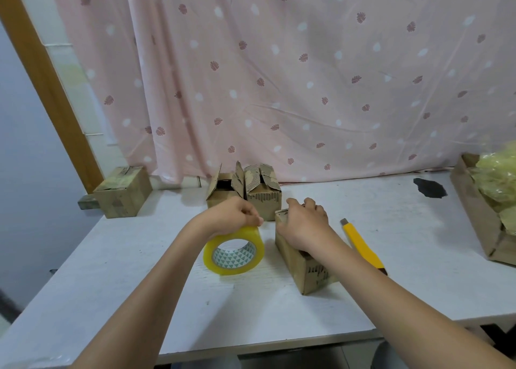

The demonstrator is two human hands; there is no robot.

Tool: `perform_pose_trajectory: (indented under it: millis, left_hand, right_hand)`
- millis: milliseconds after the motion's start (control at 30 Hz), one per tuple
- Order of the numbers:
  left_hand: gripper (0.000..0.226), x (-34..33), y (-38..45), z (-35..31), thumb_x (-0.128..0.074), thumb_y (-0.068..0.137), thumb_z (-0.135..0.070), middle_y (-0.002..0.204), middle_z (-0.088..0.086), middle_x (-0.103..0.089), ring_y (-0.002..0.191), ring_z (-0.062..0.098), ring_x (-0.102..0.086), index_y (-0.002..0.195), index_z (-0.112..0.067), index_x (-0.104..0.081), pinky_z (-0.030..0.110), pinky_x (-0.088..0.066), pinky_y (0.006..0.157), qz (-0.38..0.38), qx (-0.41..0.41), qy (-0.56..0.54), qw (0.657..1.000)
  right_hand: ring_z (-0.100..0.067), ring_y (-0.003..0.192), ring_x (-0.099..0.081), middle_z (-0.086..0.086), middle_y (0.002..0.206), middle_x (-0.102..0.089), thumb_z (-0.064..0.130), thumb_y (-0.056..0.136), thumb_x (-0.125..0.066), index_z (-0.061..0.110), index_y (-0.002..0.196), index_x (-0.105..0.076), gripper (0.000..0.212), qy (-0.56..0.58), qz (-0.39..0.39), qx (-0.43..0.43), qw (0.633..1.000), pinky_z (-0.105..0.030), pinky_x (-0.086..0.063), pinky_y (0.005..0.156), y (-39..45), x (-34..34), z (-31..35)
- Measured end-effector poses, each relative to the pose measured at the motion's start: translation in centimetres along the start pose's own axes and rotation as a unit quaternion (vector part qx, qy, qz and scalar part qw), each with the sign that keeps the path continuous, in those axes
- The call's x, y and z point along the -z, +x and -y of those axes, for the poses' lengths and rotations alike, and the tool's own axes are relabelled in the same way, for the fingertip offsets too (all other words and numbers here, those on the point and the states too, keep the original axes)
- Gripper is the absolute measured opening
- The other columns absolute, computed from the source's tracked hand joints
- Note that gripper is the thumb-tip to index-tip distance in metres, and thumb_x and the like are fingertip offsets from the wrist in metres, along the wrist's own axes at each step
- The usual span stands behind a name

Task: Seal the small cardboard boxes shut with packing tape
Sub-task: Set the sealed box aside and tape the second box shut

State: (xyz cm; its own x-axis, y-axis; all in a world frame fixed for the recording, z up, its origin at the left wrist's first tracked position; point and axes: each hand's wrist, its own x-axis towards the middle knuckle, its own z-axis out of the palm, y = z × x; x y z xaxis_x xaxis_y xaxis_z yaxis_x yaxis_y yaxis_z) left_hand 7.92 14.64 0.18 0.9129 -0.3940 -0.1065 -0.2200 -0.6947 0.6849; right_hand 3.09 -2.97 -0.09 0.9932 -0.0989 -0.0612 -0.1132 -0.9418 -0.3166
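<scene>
— Head view, left hand (234,215)?
— Curled over the upright tape roll (234,250), gripping its top.
— Right hand (304,223)?
— Just beside the left, pressing down on the nearest cardboard box (303,259), fingers bent over its far edge.
— Beyond both hands?
— Two open-flapped boxes (245,194); yellow utility knife (363,245) right of the right hand.

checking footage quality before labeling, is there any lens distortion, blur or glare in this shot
Head view: wide-angle bending shows, the wooden frame leans and the table edges splay; lighting is soft and even, with faint shadows under the tape roll and the near box; no harsh glare; slight softness throughout, with the bag in the box at right washed out.
</scene>
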Motion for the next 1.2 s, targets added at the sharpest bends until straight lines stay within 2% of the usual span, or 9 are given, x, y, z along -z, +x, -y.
perform_pose_trajectory:
  millis: [167, 333, 400, 467, 533, 600, 767, 1000, 1200]
  left_hand:
    - [0.015, 0.0, -0.4, -0.3, -0.071, 0.092, -0.031, 0.075, -0.003, -0.056, 0.074, 0.013, -0.050, 0.088, -0.016, -0.071, 0.026, -0.041, 0.071, 0.007, -0.018, -0.024, 1.000]
    - [0.012, 0.1, -1.4, -0.2, -0.073, 0.091, -0.029, 0.074, 0.000, -0.051, 0.071, 0.014, -0.046, 0.087, -0.017, -0.072, 0.027, -0.036, 0.066, -0.005, -0.048, -0.046, 0.998]
    - [0.012, 0.1, -1.8, -0.1, -0.073, 0.091, -0.029, 0.077, 0.004, -0.052, 0.071, 0.016, -0.046, 0.084, -0.020, -0.072, 0.030, -0.036, 0.068, -0.015, -0.062, -0.053, 0.997]
    - [0.011, 0.2, -2.2, 0.0, -0.071, 0.092, -0.025, 0.079, 0.005, -0.054, 0.074, 0.016, -0.048, 0.085, -0.016, -0.071, 0.030, -0.038, 0.070, -0.022, -0.075, -0.065, 0.995]
    - [0.010, 0.2, -2.6, -0.2, -0.069, 0.094, -0.019, 0.079, 0.001, -0.057, 0.076, 0.014, -0.049, 0.089, -0.010, -0.070, 0.024, -0.040, 0.070, -0.023, -0.080, -0.069, 0.994]
    - [0.011, 0.3, -2.9, -0.2, -0.068, 0.095, -0.019, 0.079, -0.002, -0.058, 0.077, 0.012, -0.050, 0.092, -0.009, -0.070, 0.019, -0.041, 0.068, -0.021, -0.079, -0.066, 0.995]
    - [0.011, 0.7, -3.0, 0.3, -0.070, 0.093, -0.030, 0.084, 0.004, -0.055, 0.078, 0.013, -0.051, 0.087, -0.021, -0.072, 0.025, -0.042, 0.072, -0.034, -0.069, -0.052, 0.996]
    - [0.016, 1.6, -4.3, 0.0, -0.069, 0.089, -0.049, 0.095, -0.011, -0.067, 0.090, 0.007, -0.060, 0.097, -0.036, -0.075, 0.026, -0.049, 0.083, -0.045, -0.039, 0.013, 0.998]
    - [0.084, 2.6, -7.4, 0.3, -0.089, 0.072, -0.036, 0.136, -0.025, -0.053, 0.125, -0.003, -0.047, 0.143, -0.046, -0.045, 0.021, -0.043, 0.101, 0.015, -0.023, 0.098, 0.995]
  right_hand:
    - [-0.039, 0.131, -0.034, -0.017, 0.141, -0.036, 0.035, 0.094, -0.051, 0.016, 0.140, -0.039, 0.051, 0.007, 0.006, -0.011, 1.000, -0.042, -0.026, 0.112, 0.1, 0.2, 0.2]
    - [-0.044, 0.145, -0.012, -0.023, 0.154, -0.022, 0.042, 0.097, -0.051, 0.013, 0.148, -0.029, 0.063, -0.027, 0.029, -0.008, 0.999, -0.055, 0.003, 0.118, -0.4, 1.0, 1.1]
    - [-0.043, 0.143, -0.021, -0.022, 0.151, -0.029, 0.044, 0.097, -0.052, 0.010, 0.144, -0.035, 0.061, -0.024, 0.005, 0.031, 0.999, -0.054, -0.008, 0.118, -1.9, 2.2, 2.0]
    - [-0.035, 0.116, -0.050, -0.015, 0.119, -0.052, 0.034, 0.098, -0.054, 0.008, 0.113, -0.053, 0.030, 0.021, -0.038, 0.081, 0.996, -0.042, -0.043, 0.097, -3.5, 3.1, 2.8]
    - [-0.026, 0.083, -0.052, -0.004, 0.081, -0.049, 0.027, 0.098, -0.055, 0.014, 0.075, -0.045, 0.028, 0.048, -0.034, 0.088, 0.994, -0.029, -0.039, 0.056, -4.4, 3.2, 3.6]
    - [-0.024, 0.076, -0.051, -0.002, 0.075, -0.047, 0.025, 0.097, -0.057, 0.018, 0.067, -0.035, 0.038, 0.052, 0.012, 0.071, 0.996, -0.025, -0.030, 0.047, -4.7, 2.8, 4.2]
    - [-0.027, 0.074, -0.074, -0.013, 0.082, -0.073, 0.024, 0.090, -0.070, 0.001, 0.090, -0.067, 0.023, 0.210, 0.081, 0.012, 0.974, -0.038, -0.061, 0.072, -2.9, 2.0, 4.6]
    - [-0.030, 0.071, -0.072, -0.019, 0.083, -0.073, 0.009, 0.089, -0.070, -0.008, 0.097, -0.072, 0.019, 0.301, 0.111, -0.027, 0.947, -0.040, -0.062, 0.075, -1.8, 2.5, 4.5]
    - [-0.024, 0.061, -0.061, -0.017, 0.074, -0.064, 0.007, 0.092, -0.066, -0.011, 0.097, -0.070, 0.019, 0.301, 0.136, -0.025, 0.944, -0.040, -0.061, 0.078, -0.9, 3.1, 3.7]
